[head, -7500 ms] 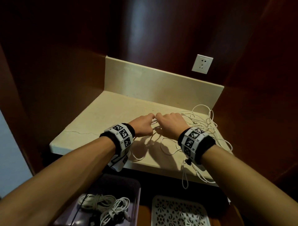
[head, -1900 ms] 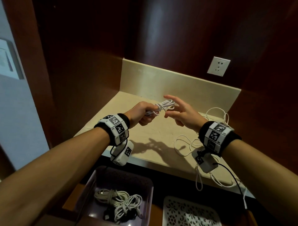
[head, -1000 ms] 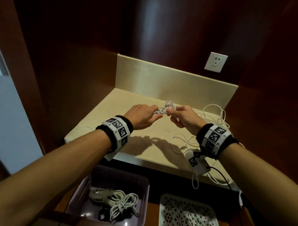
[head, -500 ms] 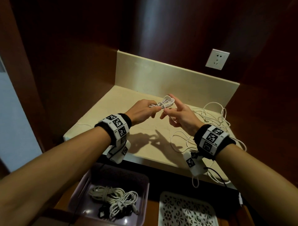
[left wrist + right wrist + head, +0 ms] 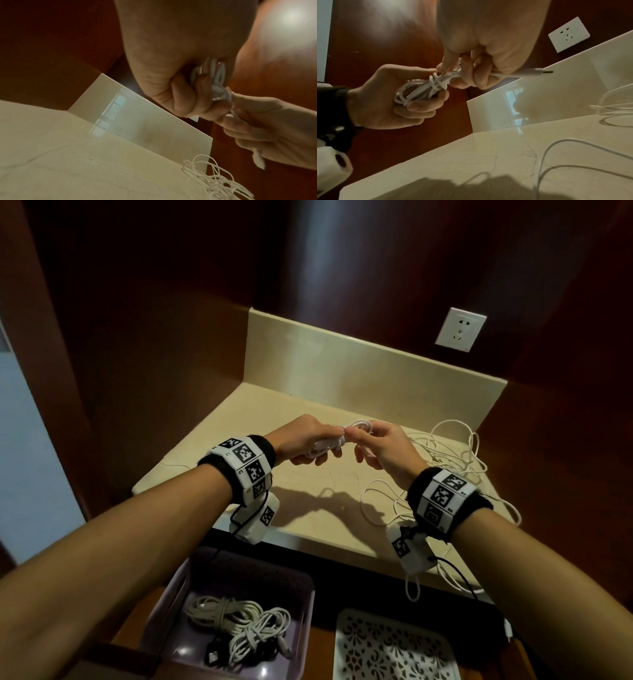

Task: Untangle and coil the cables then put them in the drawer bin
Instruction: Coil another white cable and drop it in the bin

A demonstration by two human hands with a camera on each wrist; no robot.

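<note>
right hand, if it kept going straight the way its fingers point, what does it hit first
The right hand points left toward the left hand, and its fingers already pinch the coiled cable held there. It would push into that coil first, then the left hand behind it.

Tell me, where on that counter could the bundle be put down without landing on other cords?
The counter's left half, from the wooden side wall to the hands' shadow, is bare. The right side is crowded with loose cables, some draping over the front edge.

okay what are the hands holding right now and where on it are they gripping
Both hold one coiled white cable. The left hand has its grip round the looped bundle; the right hand pinches the wrapped end, with the plug sticking out past its fingers.
</note>
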